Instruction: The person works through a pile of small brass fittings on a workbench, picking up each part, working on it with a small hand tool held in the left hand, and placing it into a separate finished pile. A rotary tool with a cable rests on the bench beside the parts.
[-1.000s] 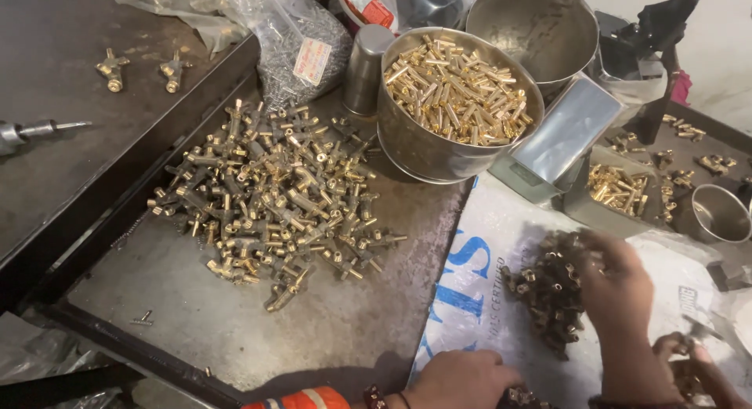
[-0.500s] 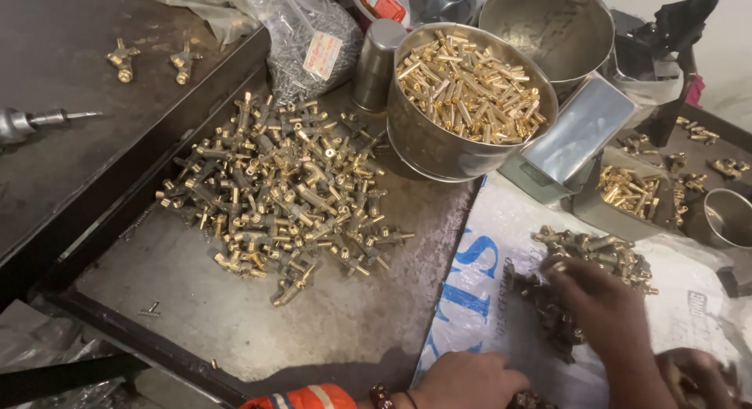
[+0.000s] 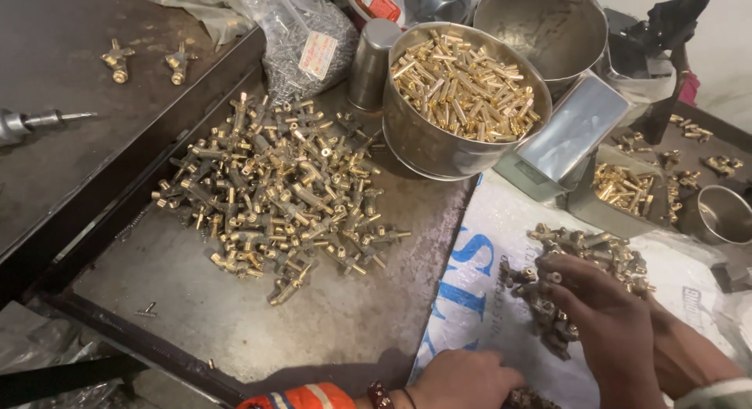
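Metal tray point(image 3: 235, 331), grey and scuffed, bears a heap of brass fittings point(image 3: 274, 197); beside it lies a white woven sack point(image 3: 486, 260) with blue lettering. A clear bag point(image 3: 301, 41) carries a pale label. The right hand point(image 3: 603, 315) clutches dark fittings point(image 3: 548, 315) on the sack; the left hand point(image 3: 462, 381) rests curled, its grasp unclear.

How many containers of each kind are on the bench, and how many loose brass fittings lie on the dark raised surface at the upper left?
Round steel bowls: 3, one full of brass pins, one empty behind it, one small at the right edge
Steel tumbler: 1
Clear plastic bag of small metal parts: 1
Loose brass fittings, upper left: 2
Total: 7
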